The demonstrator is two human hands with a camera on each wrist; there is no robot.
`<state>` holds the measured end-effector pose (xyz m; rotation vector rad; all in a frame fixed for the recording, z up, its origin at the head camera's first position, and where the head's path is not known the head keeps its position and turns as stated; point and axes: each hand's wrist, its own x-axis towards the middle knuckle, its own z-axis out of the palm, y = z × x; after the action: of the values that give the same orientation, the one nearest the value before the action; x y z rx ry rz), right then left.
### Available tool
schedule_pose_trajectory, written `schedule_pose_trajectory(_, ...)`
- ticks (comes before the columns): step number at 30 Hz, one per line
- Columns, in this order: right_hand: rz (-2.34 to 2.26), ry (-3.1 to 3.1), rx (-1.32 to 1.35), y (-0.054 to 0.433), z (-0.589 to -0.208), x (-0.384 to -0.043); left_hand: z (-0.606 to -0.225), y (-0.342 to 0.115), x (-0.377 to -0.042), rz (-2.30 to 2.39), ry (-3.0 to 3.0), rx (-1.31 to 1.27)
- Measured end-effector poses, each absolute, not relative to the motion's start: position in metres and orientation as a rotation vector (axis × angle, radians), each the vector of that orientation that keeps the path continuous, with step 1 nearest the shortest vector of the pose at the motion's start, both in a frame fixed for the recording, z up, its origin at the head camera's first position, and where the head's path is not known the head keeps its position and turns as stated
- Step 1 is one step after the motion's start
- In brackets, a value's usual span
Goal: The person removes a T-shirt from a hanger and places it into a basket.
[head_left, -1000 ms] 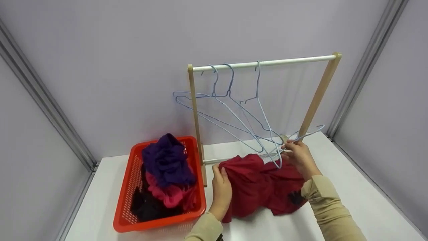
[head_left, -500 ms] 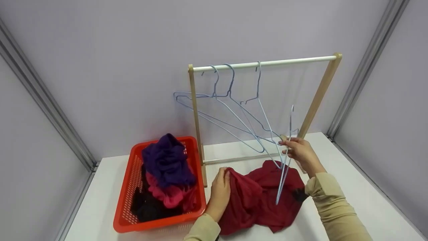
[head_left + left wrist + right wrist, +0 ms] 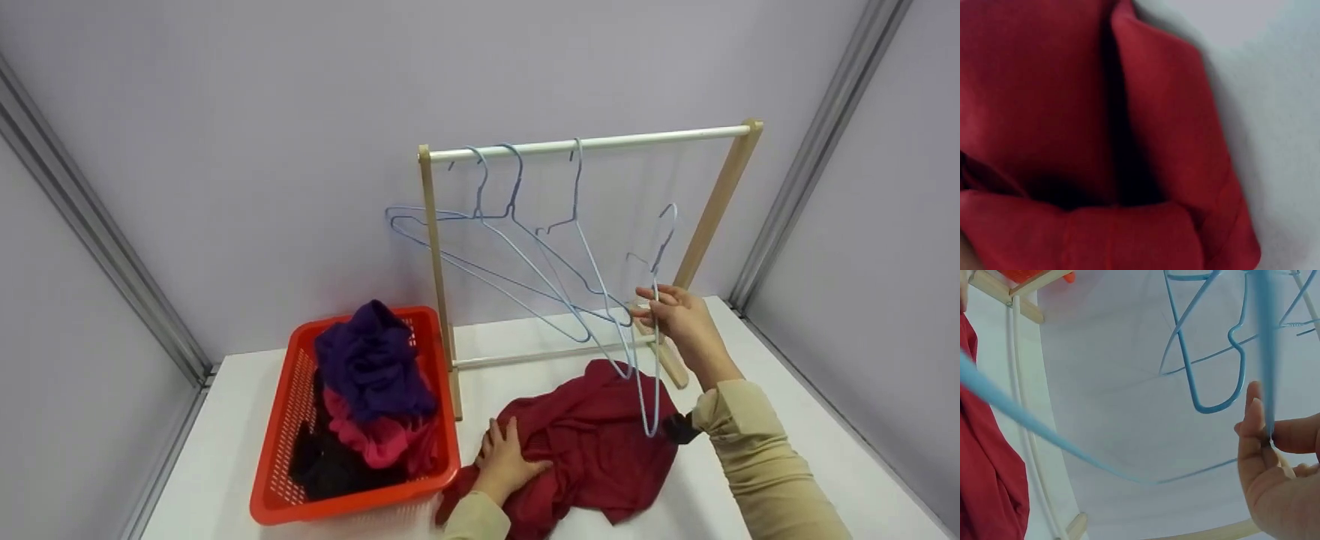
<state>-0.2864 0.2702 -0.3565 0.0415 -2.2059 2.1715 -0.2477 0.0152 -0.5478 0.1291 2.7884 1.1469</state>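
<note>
A dark red garment (image 3: 600,450) lies crumpled on the white table; its kind is hard to tell. My left hand (image 3: 504,463) rests on its left part with fingers spread. Red folds of the garment (image 3: 1168,112) fill most of the left wrist view. Between thumb and fingers, my right hand (image 3: 686,322) pinches a light blue wire hanger (image 3: 651,431) held upright, hook at the top, its lower end over the garment's right side. The right wrist view shows the fingertips of my right hand (image 3: 1280,467) on the hanger's wire.
A rack (image 3: 660,138) with wooden legs stands at the back. Several blue hangers (image 3: 525,259) hang from its rail, close to the right hand. On the left, a red plastic basket (image 3: 274,450) holds purple cloth (image 3: 375,360), pink cloth (image 3: 379,442) and black cloth (image 3: 330,469).
My right hand has turned the hanger from lying sideways to upright, hook up. My left hand has let go of the lifted cloth edge and moved down onto the garment, which now lies flatter.
</note>
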Motion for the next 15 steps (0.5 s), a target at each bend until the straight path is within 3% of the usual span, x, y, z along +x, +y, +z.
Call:
schedule_pose_trajectory(6, 2.227, -2.033, 0.053, 0.265, -0.345, -0.284, -0.542, 0.016, -0.246, 0.915, 2.696, 0.186)
schedule_pose_trajectory(15, 1.948, -2.107, -0.112, 0.261, -0.327, -0.288, -0.533, 0.020, -0.242, 0.901, 2.696, 0.268)
